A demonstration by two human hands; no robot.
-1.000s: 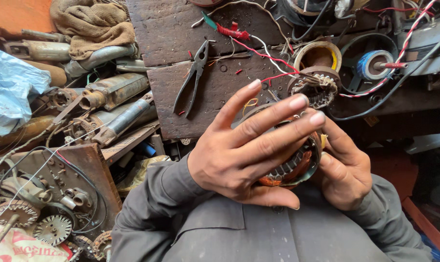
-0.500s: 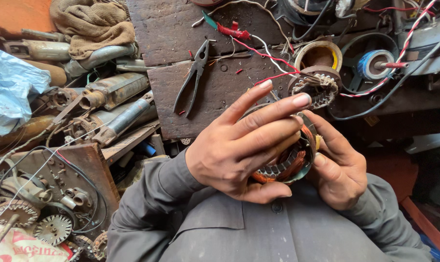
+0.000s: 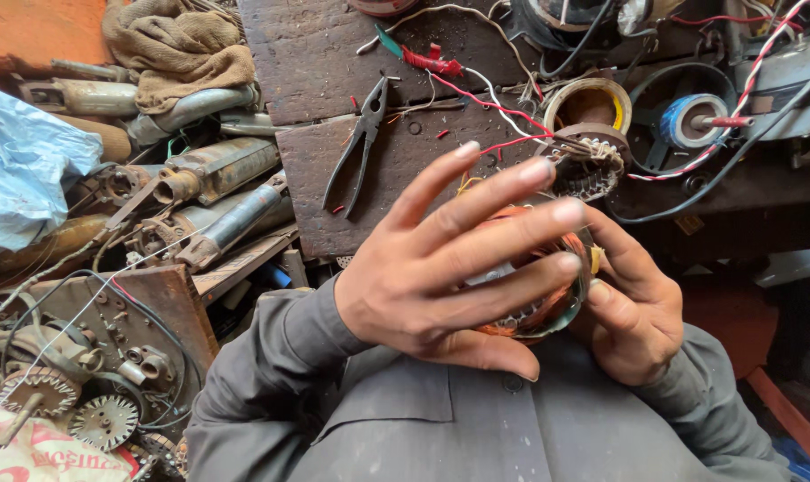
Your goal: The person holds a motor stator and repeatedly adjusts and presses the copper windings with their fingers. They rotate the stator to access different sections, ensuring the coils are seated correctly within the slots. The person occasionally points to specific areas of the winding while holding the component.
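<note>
Two hands grasp round copper-wound stator [image 3: 548,312]: left hand [image 3: 432,277] fingers spread across, right hand [image 3: 632,308] cupping rim.

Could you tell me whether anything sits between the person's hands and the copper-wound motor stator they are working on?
Nothing visible does. The left hand lies directly over the copper-wound stator, fingers spread across its top, and the right hand cups it from the other side. Both touch it.

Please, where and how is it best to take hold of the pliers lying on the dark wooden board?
Probably by the two handles of the pliers, coming from above at their lower left end. They lie flat on the wooden board with handles spread apart toward the person and the jaws pointing up-right near the red wire, so the handle end is freer.
</note>
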